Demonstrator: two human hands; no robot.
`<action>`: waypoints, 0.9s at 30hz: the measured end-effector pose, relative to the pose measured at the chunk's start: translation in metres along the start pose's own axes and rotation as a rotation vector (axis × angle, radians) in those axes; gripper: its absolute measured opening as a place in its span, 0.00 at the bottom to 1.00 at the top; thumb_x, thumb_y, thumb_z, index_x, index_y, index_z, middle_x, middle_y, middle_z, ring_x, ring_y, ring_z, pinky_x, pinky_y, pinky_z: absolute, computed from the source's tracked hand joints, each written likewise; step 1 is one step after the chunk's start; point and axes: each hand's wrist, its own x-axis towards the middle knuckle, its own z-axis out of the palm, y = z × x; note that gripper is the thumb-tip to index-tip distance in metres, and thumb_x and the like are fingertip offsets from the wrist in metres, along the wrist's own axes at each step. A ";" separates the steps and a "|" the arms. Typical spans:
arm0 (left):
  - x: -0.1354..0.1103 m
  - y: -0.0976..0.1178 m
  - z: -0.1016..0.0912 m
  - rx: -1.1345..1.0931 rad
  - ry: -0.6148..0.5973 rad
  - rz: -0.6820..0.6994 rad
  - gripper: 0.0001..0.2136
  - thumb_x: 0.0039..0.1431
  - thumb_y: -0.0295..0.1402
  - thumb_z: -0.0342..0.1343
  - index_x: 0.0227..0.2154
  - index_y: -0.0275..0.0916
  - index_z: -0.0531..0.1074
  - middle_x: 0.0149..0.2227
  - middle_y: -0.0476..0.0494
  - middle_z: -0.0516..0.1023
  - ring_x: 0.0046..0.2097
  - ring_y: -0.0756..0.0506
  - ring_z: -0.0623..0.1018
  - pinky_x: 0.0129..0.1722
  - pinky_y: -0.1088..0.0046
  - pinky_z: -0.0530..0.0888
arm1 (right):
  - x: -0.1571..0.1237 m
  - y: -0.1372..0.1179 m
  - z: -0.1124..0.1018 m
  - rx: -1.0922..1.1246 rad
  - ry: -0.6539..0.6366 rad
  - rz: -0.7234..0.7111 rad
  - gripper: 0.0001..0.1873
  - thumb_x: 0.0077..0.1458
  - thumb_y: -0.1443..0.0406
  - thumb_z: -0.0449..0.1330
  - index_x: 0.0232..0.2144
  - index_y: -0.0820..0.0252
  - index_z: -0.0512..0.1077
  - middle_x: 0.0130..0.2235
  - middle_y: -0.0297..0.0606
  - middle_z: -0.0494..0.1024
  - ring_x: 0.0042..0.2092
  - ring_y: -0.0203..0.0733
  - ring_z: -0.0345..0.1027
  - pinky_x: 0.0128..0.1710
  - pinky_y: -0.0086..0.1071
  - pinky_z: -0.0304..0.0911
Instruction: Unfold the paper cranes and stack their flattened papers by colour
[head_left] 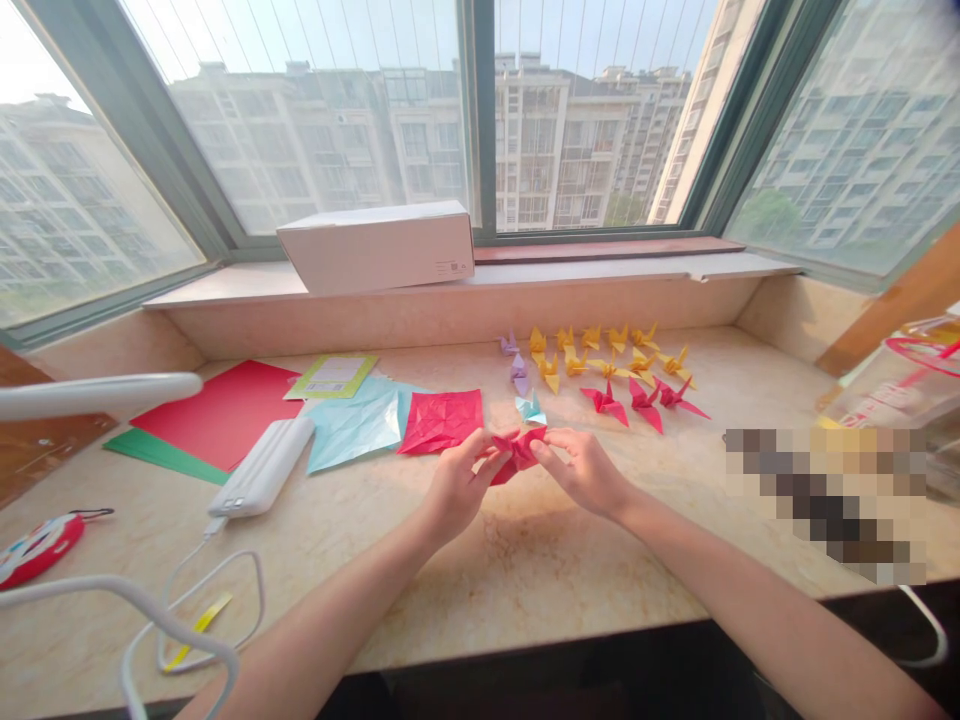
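Between my two hands is a partly folded piece of red origami paper (517, 455), held just above the counter. My left hand (465, 480) pinches its left side with thumb and fingers. On the other side, my right hand (581, 468) grips the right edge in the same way. Right behind the paper sits a light-blue paper crane (531, 408). Left of my hands lie a creased red square sheet (441, 420) and a creased light-blue sheet (360, 430). Three finished red cranes (645, 400) rest beyond my right hand.
Several yellow cranes (592, 340) and two purple cranes (519, 372) stand at the back. At left are red paper (232, 410), green paper (161, 455), a white power bank (262, 470) and its cable (259, 570). A white box (375, 250) rests on the sill; a plastic container (892, 390) stands right.
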 end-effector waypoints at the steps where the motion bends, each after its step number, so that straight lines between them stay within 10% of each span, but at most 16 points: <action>1: 0.000 0.000 0.001 -0.079 0.004 -0.028 0.08 0.61 0.39 0.57 0.33 0.39 0.73 0.43 0.41 0.81 0.40 0.44 0.81 0.39 0.67 0.77 | 0.000 0.001 0.000 -0.019 0.014 0.001 0.17 0.66 0.59 0.51 0.33 0.58 0.77 0.33 0.37 0.81 0.37 0.45 0.75 0.35 0.33 0.66; 9: 0.006 0.009 0.003 -0.375 0.067 -0.123 0.11 0.58 0.39 0.61 0.39 0.38 0.73 0.41 0.42 0.80 0.39 0.45 0.81 0.40 0.68 0.78 | -0.001 0.011 0.002 -0.192 0.204 -0.022 0.21 0.65 0.59 0.51 0.20 0.56 0.64 0.25 0.37 0.74 0.31 0.44 0.68 0.31 0.34 0.61; 27: 0.004 0.012 -0.001 -0.232 0.004 -0.170 0.18 0.55 0.38 0.63 0.46 0.40 0.68 0.47 0.39 0.78 0.48 0.43 0.79 0.44 0.68 0.75 | -0.009 0.006 0.010 -0.185 0.269 -0.038 0.09 0.62 0.60 0.56 0.31 0.57 0.72 0.29 0.37 0.78 0.31 0.43 0.72 0.31 0.33 0.65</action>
